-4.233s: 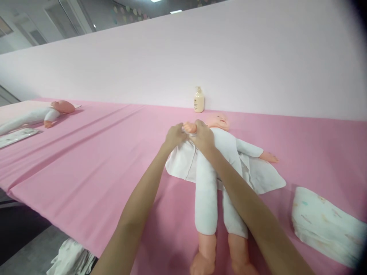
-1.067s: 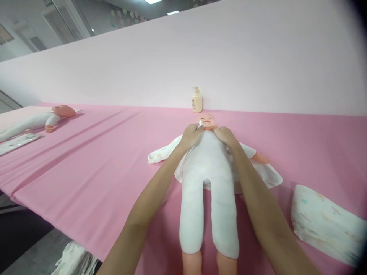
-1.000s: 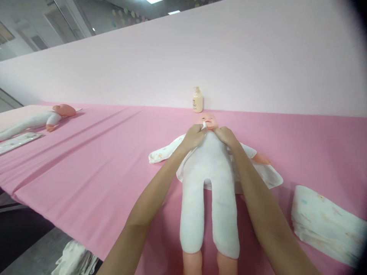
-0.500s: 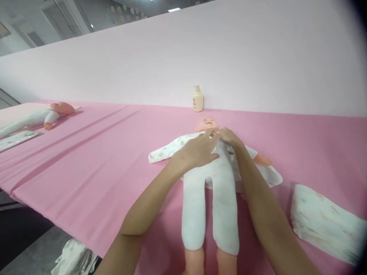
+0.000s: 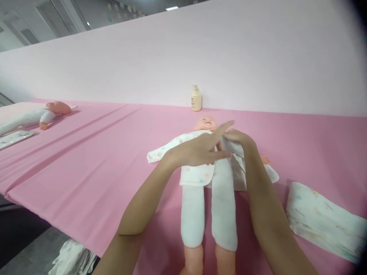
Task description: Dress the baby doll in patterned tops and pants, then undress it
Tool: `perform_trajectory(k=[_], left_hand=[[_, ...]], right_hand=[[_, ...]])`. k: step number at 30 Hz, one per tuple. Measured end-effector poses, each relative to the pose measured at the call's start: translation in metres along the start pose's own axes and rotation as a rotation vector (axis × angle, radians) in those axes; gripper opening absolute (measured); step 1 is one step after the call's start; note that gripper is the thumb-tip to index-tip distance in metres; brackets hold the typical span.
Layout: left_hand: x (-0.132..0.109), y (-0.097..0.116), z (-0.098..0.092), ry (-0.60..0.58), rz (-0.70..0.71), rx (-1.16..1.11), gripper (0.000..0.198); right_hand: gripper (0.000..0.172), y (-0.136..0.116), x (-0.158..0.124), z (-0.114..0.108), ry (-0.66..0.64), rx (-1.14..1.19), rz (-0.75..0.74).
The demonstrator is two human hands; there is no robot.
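Observation:
A baby doll [image 5: 223, 187] in a white body lies on its back, head away from me, with bare lower legs toward me. A white patterned baby shirt [image 5: 196, 176] is on it. One sleeve lies stretched out to the left, and one front panel covers the left side of the belly. Over the doll's chest is my left hand [image 5: 197, 151], fingers apart and holding nothing. Beside it, at the doll's right-side shoulder, my right hand [image 5: 240, 138] has its fingers curled on white cloth, apparently the shirt's other front; its fingertips are partly hidden.
A pump bottle [image 5: 196, 100] stands behind the doll's head by the white wall. Folded patterned cloth [image 5: 323, 219] lies at the right on the pink table cover [image 5: 94, 172]. Another doll [image 5: 31, 116] lies far left. Below the table's left edge is a cloth pile [image 5: 73, 259].
The shirt's left front panel now lies over the doll's belly. My left hand has spread its fingers toward the right; my right hand has moved slightly right and lifted white cloth.

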State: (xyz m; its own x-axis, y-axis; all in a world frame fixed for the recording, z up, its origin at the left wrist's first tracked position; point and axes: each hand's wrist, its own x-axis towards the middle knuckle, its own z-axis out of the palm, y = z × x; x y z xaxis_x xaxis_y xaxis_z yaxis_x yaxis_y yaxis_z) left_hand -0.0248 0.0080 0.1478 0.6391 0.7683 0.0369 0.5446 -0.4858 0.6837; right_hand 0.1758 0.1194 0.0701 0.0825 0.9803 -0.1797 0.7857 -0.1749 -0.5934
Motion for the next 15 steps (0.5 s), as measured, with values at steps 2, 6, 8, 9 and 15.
perform_trajectory(k=[2,6,8,9,15], left_hand=[[0.005,-0.013,-0.003,0.119,0.0,0.073,0.055],[0.025,-0.036,0.01,0.282,0.043,0.262,0.047],[0.035,-0.039,0.028,0.256,0.106,0.37,0.046],[0.04,-0.04,0.038,0.221,0.147,0.415,0.048],[0.059,-0.048,0.068,0.133,0.148,0.626,0.055]], right_hand=[[0.042,0.013,0.0,-0.013,-0.074,-0.008,0.077],[0.04,0.042,0.0,-0.039,-0.117,-0.004,0.249],[0.044,0.05,-0.001,-0.046,-0.129,-0.009,0.316],[0.045,0.052,-0.003,-0.047,-0.144,-0.009,0.329],[0.045,0.039,-0.023,-0.058,-0.208,0.148,0.153]])
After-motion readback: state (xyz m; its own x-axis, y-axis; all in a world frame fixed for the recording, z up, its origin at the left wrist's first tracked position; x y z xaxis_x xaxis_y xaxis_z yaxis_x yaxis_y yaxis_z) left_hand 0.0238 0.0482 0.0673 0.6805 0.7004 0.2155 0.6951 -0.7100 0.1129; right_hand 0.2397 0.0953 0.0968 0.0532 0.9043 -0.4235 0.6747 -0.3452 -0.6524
